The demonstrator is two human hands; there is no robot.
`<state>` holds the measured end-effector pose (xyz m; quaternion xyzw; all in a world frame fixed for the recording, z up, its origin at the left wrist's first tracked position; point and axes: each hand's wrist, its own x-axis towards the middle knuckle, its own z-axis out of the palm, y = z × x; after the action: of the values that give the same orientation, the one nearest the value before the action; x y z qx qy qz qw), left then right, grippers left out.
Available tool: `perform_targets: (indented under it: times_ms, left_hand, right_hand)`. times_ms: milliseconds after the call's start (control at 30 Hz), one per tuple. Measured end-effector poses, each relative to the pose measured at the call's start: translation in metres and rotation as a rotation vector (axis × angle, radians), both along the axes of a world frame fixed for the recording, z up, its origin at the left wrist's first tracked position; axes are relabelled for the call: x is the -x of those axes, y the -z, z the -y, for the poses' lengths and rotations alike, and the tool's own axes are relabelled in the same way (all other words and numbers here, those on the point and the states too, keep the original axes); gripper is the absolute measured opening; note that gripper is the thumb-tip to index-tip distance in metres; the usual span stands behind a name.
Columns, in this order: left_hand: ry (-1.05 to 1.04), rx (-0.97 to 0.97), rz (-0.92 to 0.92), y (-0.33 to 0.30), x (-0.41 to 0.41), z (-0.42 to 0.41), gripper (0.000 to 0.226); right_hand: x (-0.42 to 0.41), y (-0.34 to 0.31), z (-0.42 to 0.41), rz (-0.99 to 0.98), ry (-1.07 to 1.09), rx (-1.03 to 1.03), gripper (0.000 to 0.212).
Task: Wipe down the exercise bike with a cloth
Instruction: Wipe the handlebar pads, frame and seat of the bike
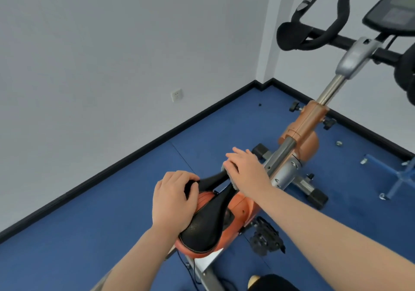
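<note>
Left hand (pixel 174 198) grips the black saddle (pixel 202 230). Right hand (pixel 246 169), fingers flat, presses a grey cloth (pixel 233 184) on the saddle nose. Handlebars (pixel 318 32) and blue stand (pixel 397 173) lie beyond.

Bright even light, wide-angle edge distortion

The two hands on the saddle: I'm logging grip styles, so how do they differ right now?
The left hand curls over the saddle's left edge and grips it bare; the right hand lies flat with straight fingers, pressing a grey cloth on the saddle's nose. The left sits nearer the wide rear, the right farther forward. Both rest on the saddle.
</note>
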<state>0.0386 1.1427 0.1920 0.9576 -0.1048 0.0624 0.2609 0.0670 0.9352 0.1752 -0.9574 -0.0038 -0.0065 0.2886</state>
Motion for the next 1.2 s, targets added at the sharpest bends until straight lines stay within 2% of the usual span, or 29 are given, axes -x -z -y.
perform_targets:
  times_ms: [33, 133, 267, 300, 367, 433, 500, 600, 733, 800, 900, 967, 1000, 1133, 1200]
  left_hand:
    - [0.005, 0.002, 0.002, -0.001, 0.000, 0.000, 0.013]
    - [0.021, -0.006, -0.008, 0.000, -0.001, -0.001, 0.015]
    - [0.041, 0.006, -0.008, -0.001, -0.003, -0.003, 0.016]
    - [0.051, 0.004, -0.008, 0.000, -0.004, -0.003, 0.017]
    - [0.063, 0.002, -0.010, 0.001, -0.003, -0.003, 0.018]
    - [0.068, 0.010, -0.008, 0.002, -0.003, -0.004, 0.020]
    - [0.084, 0.006, -0.005, 0.004, -0.005, -0.004, 0.021]
    - [0.110, 0.002, 0.007, 0.007, -0.006, -0.005, 0.023]
    - [0.119, 0.046, -0.011, 0.008, -0.007, -0.006, 0.025]
    - [0.146, 0.068, -0.019, 0.008, -0.007, -0.009, 0.027]
    - [0.248, 0.119, -0.021, 0.009, -0.015, -0.022, 0.031]
    - [0.367, 0.162, 0.014, 0.012, -0.021, -0.035, 0.033]
    - [0.402, 0.203, 0.038, 0.015, -0.023, -0.039, 0.034]
    - [0.396, 0.274, 0.091, 0.020, -0.022, -0.039, 0.032]
    - [0.409, 0.294, 0.101, 0.023, -0.021, -0.040, 0.031]
  right_hand:
    - [0.007, 0.003, -0.008, 0.045, 0.055, -0.018, 0.032]
    - [0.035, 0.016, -0.038, 0.183, 0.175, 0.133, 0.035]
    - [0.031, 0.011, -0.032, 0.207, 0.136, 0.118, 0.047]
    - [0.024, 0.008, -0.026, 0.192, 0.162, 0.067, 0.044]
    - [0.015, 0.004, -0.023, 0.177, 0.343, -0.161, 0.035]
    - [0.017, 0.007, -0.045, 0.122, 0.563, -0.306, 0.040]
    - [0.030, 0.017, -0.079, 0.099, 0.679, -0.228, 0.052]
    - [0.050, 0.026, -0.104, -0.017, 0.668, -0.176, 0.067]
    - [0.037, 0.001, -0.097, -0.125, 0.848, -0.436, 0.068]
    - [0.051, -0.003, -0.113, -0.181, 0.791, -0.330, 0.062]
    - [0.101, -0.005, -0.150, -0.142, 0.515, -0.044, 0.041]
    - [0.114, 0.004, -0.156, -0.044, 0.434, 0.083, 0.045]
    - [0.109, 0.002, -0.148, 0.006, 0.430, 0.091, 0.048]
    - [0.090, -0.001, -0.126, -0.008, 0.444, 0.073, 0.047]
    - [0.104, -0.002, -0.145, 0.054, 0.543, -0.078, 0.046]
